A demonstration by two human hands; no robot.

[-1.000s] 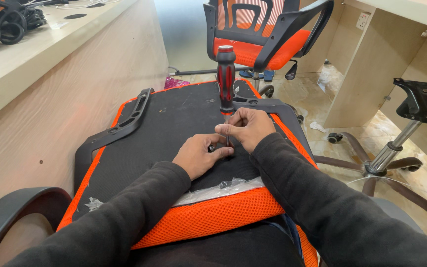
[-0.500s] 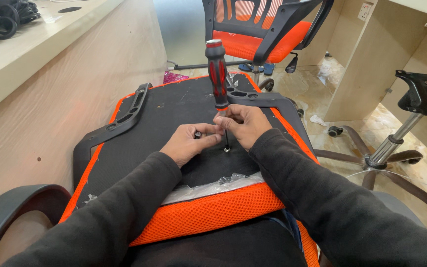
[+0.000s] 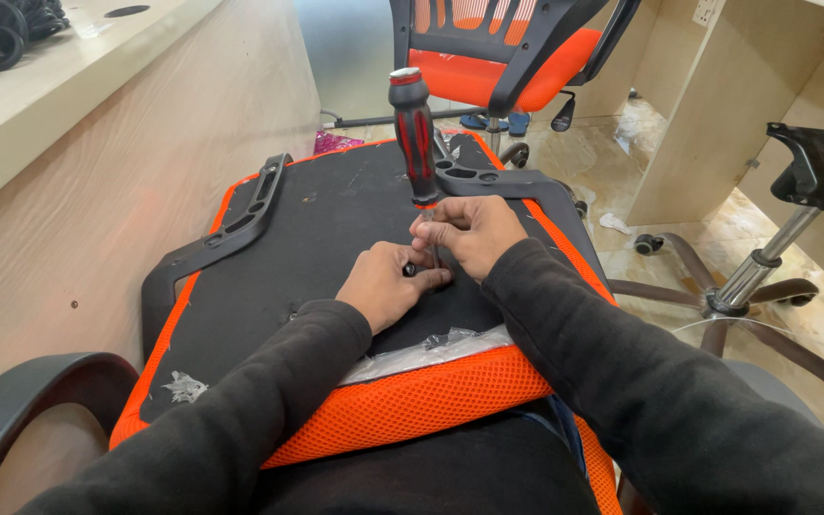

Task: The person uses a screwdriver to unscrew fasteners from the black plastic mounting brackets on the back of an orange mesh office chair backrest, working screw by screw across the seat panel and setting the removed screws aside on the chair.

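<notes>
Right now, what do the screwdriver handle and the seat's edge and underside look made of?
Screwdriver handle: glossy moulded plastic, red with black grip strips, light cap. Seat cushion edge: orange woven mesh fabric, open weave visible. Seat underside: matte black fabric-like covering, scuffed and dusty; what lies beneath it is hidden. Armrest bracket: probably black moulded plastic, slotted.

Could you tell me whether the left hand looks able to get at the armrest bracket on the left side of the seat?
Probably yes: the left hand rests by the screwdriver tip, and only bare black seat underside lies between it and the bracket.
</notes>
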